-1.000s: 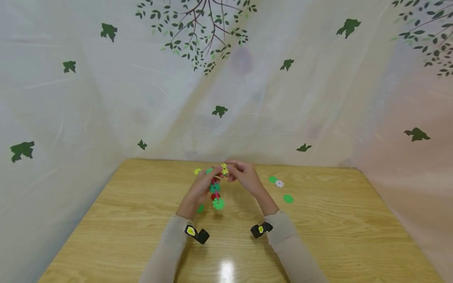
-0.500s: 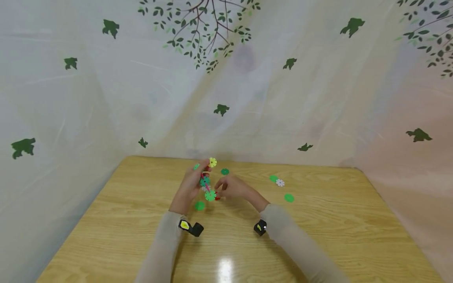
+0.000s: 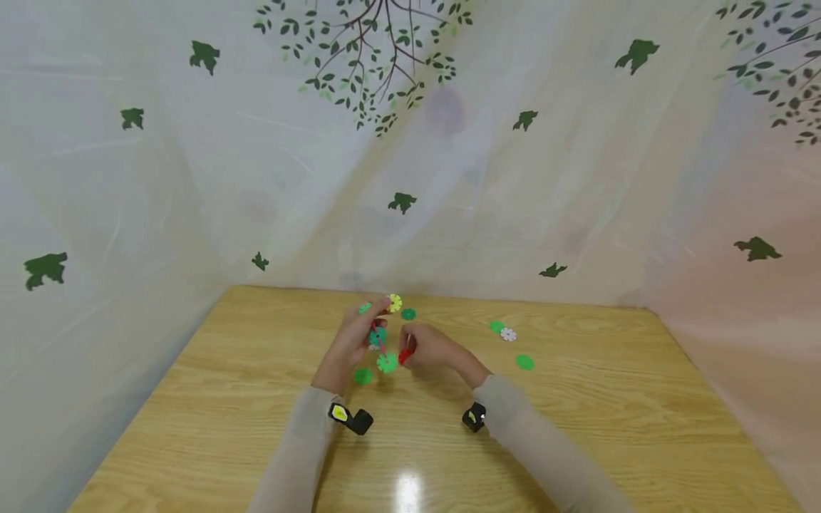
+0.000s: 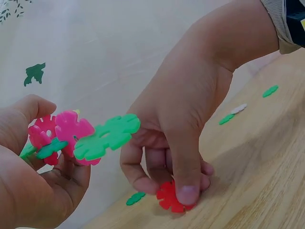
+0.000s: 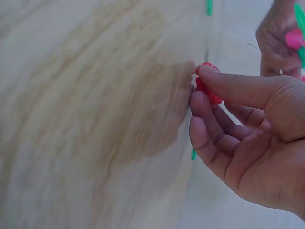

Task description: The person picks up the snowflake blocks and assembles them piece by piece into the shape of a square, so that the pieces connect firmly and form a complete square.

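Pale cloth (image 3: 308, 185), printed with leafy branches (image 3: 385, 64) along the top edge and dark birds (image 3: 204, 57) scattered across it, fills the upper part of the head view; below it a wooden table (image 3: 192, 399) spreads to the bottom edge, with a bright glare (image 3: 408, 491) at bottom centre. Just left of centre, the left hand (image 3: 340, 349) has its fingers curled round a cluster (image 4: 71, 131) of joined flower discs, pink and green, with a light green disc (image 3: 388, 363) jutting from its lower end. By that hand's fingertips is a yellow disc (image 3: 395, 303). Near the middle, the right hand (image 3: 436, 347) pinches a red disc (image 3: 405, 356) between thumb and fingers, close to the light green one but apart from it; whether it touches the wood I cannot tell. On the table, a dark green disc (image 3: 408, 313) lies above the right hand and a green disc (image 3: 363, 376) below the left. Right of centre, a white disc (image 3: 508, 334) meets another green one (image 3: 497, 326), with a third (image 3: 524, 363) lower down.
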Available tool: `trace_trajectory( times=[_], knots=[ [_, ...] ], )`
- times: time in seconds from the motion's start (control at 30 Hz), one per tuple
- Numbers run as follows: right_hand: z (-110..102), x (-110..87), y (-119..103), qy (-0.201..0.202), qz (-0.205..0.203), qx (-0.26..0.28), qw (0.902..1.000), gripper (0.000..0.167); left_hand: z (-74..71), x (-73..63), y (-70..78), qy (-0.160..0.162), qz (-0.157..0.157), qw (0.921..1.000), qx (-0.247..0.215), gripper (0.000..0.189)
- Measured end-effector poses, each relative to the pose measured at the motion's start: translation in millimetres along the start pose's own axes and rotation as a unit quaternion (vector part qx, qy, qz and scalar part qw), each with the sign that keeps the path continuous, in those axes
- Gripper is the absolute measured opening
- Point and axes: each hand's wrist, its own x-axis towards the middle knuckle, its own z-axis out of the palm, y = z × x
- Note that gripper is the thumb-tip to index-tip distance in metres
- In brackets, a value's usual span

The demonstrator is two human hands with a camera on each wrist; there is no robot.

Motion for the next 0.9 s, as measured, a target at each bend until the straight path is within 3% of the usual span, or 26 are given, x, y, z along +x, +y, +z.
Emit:
trace_trajectory(
  times=[0.1, 0.23, 0.3, 0.43, 0.53, 0.9],
  knots=[
    [-8, -4.7, 9, 0.025, -0.008, 0.033, 0.9991, 0.015, 3.3, -0.4, -2.7, -0.007, 0.0, 0.9999, 0.012, 0.02],
    [-20, -11.7, 18, 0.097, -0.009, 0.102, 0.9899, 0.013, 10.0, -0.8, -6.4, -0.005, -0.001, 0.9997, 0.025, 0.018],
    [-26, -14.8, 20, 0.138, -0.006, 0.153, 0.9785, 0.016, 12.9, -1.6, -8.2, -0.007, -0.001, 0.9995, 0.03, 0.018],
    [-36, -19.9, 18, 0.205, -0.021, 0.251, 0.9459, 0.018, 17.0, -2.8, -11.8, -0.017, 0.004, 0.9991, 0.038, 0.018],
    [-40, -21.6, 16, 0.228, -0.043, 0.276, 0.9329, 0.017, 18.0, -3.0, -14.1, -0.025, 0.008, 0.9987, 0.045, 0.017],
    [-39, -22.5, 12, 0.254, -0.059, 0.268, 0.9275, 0.016, 20.7, -2.9, -14.9, -0.036, 0.008, 0.999, 0.026, 0.016]
  ],
)
